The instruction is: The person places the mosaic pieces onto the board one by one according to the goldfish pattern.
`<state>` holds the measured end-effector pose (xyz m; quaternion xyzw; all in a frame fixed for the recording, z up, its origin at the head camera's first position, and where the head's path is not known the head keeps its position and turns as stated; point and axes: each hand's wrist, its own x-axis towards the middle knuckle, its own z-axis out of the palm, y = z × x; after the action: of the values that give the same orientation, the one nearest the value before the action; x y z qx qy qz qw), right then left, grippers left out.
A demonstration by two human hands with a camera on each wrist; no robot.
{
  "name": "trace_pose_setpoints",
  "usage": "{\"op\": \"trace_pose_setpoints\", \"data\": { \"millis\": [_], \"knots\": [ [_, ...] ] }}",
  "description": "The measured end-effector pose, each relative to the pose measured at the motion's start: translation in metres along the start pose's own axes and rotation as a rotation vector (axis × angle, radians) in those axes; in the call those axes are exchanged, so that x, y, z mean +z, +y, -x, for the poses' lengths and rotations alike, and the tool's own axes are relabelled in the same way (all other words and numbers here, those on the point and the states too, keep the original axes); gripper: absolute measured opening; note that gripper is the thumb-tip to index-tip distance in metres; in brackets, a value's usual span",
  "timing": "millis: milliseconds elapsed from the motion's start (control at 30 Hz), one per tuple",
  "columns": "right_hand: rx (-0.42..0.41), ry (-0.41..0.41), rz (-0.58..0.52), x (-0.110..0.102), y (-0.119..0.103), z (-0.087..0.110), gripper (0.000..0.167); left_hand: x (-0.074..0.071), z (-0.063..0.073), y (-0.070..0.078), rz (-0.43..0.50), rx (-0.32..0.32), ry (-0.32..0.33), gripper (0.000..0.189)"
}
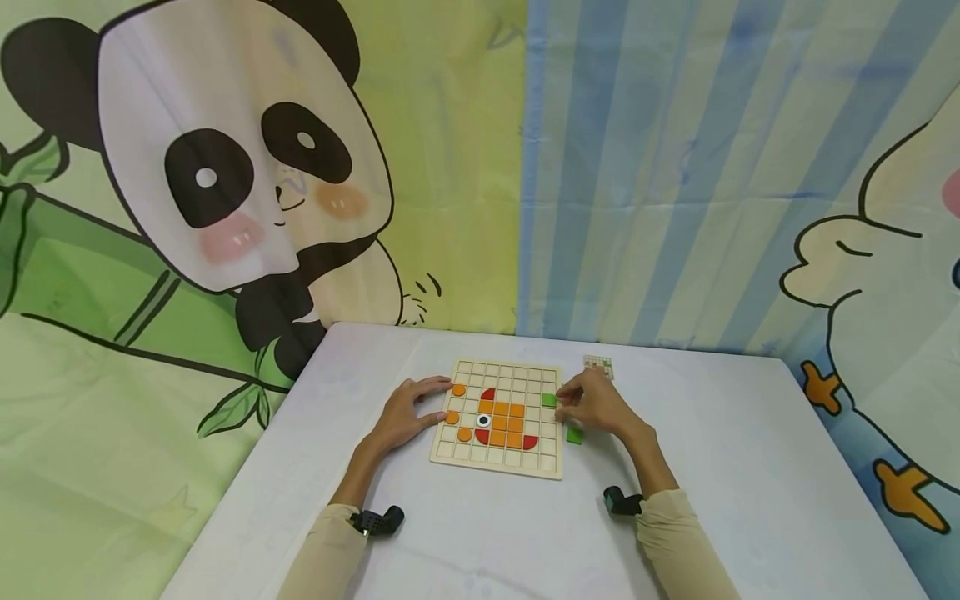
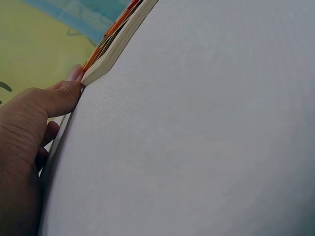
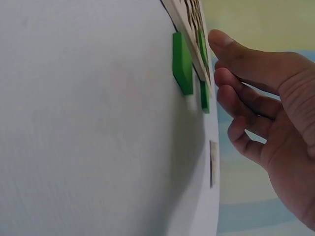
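A wooden grid board (image 1: 497,468) lies on the table, bearing orange squares (image 1: 516,425), red quarter-round pieces (image 1: 530,442), orange discs (image 1: 465,434) and a round eye piece (image 1: 483,421). My left hand (image 1: 401,417) rests at the board's left edge, thumb and forefinger spread along it; the left wrist view shows the thumb (image 2: 64,96) touching that edge. Over the right edge is my right hand (image 1: 596,404), fingers bent loosely beside a green tile (image 1: 549,400) in the grid. Nothing shows between those fingers (image 3: 224,76) in the right wrist view.
One loose green tile (image 1: 574,435) lies right of the board. Another green piece (image 3: 204,97) shows past the board's edge in the right wrist view. A small patterned card (image 1: 598,363) lies behind the right hand. Printed curtains (image 1: 465,167) hang behind the table.
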<state>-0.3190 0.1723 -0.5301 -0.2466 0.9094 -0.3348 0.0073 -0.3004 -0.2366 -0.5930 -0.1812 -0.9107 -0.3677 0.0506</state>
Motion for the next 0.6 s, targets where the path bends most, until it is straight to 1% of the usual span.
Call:
{"op": "trace_pose_setpoints", "data": {
  "millis": [200,367,467,600],
  "knots": [
    [0.034,-0.094,-0.025,-0.014,0.0,0.013,0.035,-0.001,0.001,0.002,0.0,0.0,0.003,0.059],
    [0.053,-0.165,0.007,-0.019,0.004,0.023,0.033,-0.001,0.002,0.001,-0.008,-0.002,0.012,0.058],
    [0.067,-0.188,0.013,-0.019,0.006,0.027,0.031,-0.001,0.001,0.001,-0.001,-0.004,0.01,0.057],
    [0.062,-0.192,-0.005,-0.017,0.007,0.031,0.027,0.0,0.001,0.001,-0.006,0.008,0.012,0.058]
  ]
}}
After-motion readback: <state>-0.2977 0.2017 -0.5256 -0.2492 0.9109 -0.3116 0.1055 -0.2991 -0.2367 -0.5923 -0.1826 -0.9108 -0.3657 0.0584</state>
